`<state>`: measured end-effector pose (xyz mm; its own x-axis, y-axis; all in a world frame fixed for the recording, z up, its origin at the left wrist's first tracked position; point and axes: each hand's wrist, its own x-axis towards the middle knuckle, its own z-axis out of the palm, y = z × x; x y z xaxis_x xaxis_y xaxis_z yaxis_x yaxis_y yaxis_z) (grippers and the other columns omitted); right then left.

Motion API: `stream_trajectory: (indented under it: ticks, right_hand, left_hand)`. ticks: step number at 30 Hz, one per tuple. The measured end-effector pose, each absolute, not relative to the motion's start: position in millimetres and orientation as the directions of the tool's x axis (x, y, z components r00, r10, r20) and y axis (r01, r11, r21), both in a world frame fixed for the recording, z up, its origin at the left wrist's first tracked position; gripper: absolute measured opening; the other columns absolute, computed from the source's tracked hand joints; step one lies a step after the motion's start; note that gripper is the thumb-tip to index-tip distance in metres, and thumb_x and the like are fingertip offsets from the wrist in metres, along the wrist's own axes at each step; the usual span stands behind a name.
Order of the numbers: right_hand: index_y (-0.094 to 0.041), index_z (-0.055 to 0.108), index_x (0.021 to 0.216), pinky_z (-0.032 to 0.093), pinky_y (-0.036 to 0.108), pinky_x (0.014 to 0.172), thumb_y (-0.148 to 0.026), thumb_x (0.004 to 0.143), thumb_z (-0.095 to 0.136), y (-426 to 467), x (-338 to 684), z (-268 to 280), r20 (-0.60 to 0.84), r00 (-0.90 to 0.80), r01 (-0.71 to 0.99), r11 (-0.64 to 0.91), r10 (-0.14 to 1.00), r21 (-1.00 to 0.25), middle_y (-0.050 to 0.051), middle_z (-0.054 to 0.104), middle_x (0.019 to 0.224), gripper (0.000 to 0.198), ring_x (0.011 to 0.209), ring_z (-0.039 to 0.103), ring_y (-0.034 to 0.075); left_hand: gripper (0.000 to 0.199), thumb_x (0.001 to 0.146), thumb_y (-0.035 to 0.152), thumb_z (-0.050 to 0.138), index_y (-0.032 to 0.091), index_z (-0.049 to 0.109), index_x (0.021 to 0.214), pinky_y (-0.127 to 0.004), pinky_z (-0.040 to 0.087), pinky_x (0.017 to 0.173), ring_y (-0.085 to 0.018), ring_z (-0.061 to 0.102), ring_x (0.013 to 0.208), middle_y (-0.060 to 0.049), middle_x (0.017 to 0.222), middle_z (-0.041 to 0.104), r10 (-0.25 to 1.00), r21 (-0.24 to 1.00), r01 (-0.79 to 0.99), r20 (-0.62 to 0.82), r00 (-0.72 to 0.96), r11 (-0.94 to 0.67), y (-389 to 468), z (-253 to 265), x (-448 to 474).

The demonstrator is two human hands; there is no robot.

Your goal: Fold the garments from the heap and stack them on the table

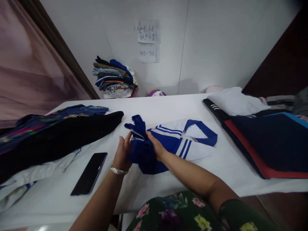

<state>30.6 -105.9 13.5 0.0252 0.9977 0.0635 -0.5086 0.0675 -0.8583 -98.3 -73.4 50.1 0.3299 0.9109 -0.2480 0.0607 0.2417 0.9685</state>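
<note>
A blue and white striped jacket lies on the white table, its blue collar pointing right. Its blue end is bunched up and raised off the cloth between my two hands. My left hand closes on the bunched blue fabric from the left, a silver bracelet at the wrist. From the other side my right hand grips the same fabric, thumb towards me hidden in part by the folds. Just left of my left forearm lies a dark phone.
Black trousers and other loose clothes cover the table's left side. Folded dark and red garments lie at the right, with a white garment on top. A clothes stack stands behind by the wall with paper signs.
</note>
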Motion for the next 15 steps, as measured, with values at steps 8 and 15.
stream_trajectory:
  ticks: [8,15]
  right_hand:
    - [-0.025,0.065,0.097,0.057,0.033,0.068,-0.059,0.088,0.044,-134.6,155.3,16.7,-0.131,0.301,-0.718,0.134,0.945,-0.683,0.000,0.072,0.080,0.041,0.076,0.068,0.018]
    - [-0.022,0.066,0.080,0.057,0.040,0.075,-0.066,0.084,0.041,-182.1,241.5,-14.6,-0.308,0.467,-0.582,0.027,0.829,-0.812,0.007,0.073,0.079,0.050,0.091,0.068,0.027]
  left_hand:
    - [0.073,0.091,0.068,0.017,0.027,0.025,0.150,-0.041,0.056,0.079,-0.024,0.063,0.100,-0.011,0.150,0.038,0.641,0.972,0.002,-0.156,0.751,0.234,-85.1,83.2,23.3]
    - [0.057,0.095,0.046,0.041,0.022,0.035,0.146,-0.044,0.052,0.092,-0.024,0.059,0.110,-0.015,0.142,0.047,0.489,0.947,0.064,-0.219,0.844,0.314,-109.7,24.0,119.3]
